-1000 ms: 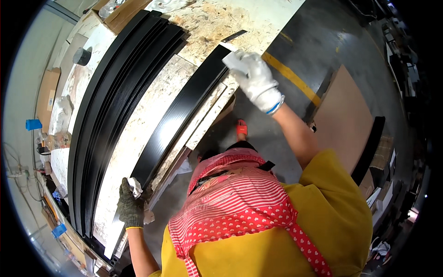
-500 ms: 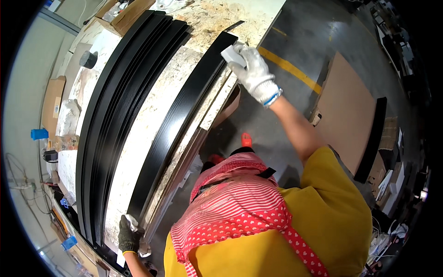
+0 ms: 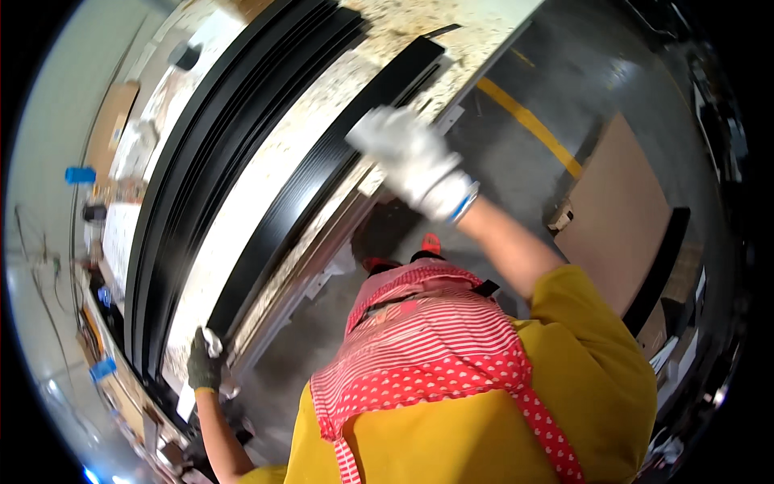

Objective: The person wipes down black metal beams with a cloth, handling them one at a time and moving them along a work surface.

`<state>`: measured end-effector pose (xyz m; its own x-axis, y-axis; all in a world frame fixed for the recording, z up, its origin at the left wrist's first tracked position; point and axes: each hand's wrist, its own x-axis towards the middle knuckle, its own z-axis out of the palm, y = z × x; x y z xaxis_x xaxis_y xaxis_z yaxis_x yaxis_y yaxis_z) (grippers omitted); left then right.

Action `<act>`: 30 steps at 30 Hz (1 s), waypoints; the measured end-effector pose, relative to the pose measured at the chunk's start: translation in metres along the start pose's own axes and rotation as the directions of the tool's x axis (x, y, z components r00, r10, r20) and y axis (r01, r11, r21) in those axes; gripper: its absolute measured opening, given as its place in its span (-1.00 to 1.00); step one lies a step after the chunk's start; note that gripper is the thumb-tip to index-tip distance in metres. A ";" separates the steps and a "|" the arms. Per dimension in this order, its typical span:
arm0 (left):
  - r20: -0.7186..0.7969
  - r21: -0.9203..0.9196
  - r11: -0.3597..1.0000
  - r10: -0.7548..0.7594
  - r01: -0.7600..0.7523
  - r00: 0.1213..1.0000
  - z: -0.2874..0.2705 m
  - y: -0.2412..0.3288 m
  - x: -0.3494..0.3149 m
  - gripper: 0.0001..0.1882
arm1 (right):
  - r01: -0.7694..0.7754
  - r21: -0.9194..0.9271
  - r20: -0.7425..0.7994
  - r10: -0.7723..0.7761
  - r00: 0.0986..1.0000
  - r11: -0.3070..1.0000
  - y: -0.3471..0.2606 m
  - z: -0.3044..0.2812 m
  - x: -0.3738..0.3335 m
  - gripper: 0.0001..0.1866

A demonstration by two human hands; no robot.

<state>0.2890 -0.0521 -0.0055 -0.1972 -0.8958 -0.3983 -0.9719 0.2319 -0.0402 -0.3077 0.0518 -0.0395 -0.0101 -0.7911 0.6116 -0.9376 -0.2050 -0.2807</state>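
Observation:
A long black board (image 3: 298, 194) lies lengthwise along the near edge of the speckled worktable. My right hand (image 3: 411, 157), in a white glove, is over the middle-far part of this board. It is smeared by motion, with a white block (image 3: 363, 133) at its fingers against the board's face. At the board's near end is my left hand (image 3: 205, 367), in a dark green glove. Its fingers are closed around a crumpled white cloth (image 3: 213, 343) beside the board end; part of the grip is hidden.
Several grooved black boards (image 3: 218, 137) lie side by side farther left on the worktable (image 3: 476, 28). A dark round container (image 3: 185, 56) stands beyond them. On the floor at right are a large brown panel (image 3: 617, 210) and a black strip (image 3: 661, 258).
My right hand has slid from the board's far end back toward me with the white block. My left hand stays at the near end. The whole view has shifted slightly.

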 end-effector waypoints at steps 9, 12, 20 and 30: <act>-0.048 0.025 1.000 -0.008 0.009 0.999 0.007 -0.002 -0.001 -0.09 | -0.019 -0.183 0.053 0.030 0.998 0.983 -0.081 0.044 -0.003 -0.94; -0.062 -0.013 1.000 -0.002 0.002 0.998 -0.002 0.014 -0.005 -0.10 | -0.060 0.101 0.019 0.058 0.998 0.993 -0.157 0.064 -0.020 -0.85; 0.007 -0.004 0.998 0.060 -0.060 0.998 -0.021 -0.118 -0.035 -0.06 | -0.444 -0.008 -0.180 0.435 0.882 0.896 -0.131 0.054 -0.019 -0.72; 0.017 0.026 0.984 0.175 -0.175 0.984 0.022 -0.247 -0.040 -0.06 | -0.117 0.040 0.205 0.106 0.973 0.992 -0.322 0.131 0.000 -0.91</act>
<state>0.5395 -0.0648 0.0007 -0.3618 -0.8348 -0.4150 -0.9187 0.3949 0.0066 0.0399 0.0428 -0.0457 -0.0380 -0.9097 0.4136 -0.9155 -0.1341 -0.3792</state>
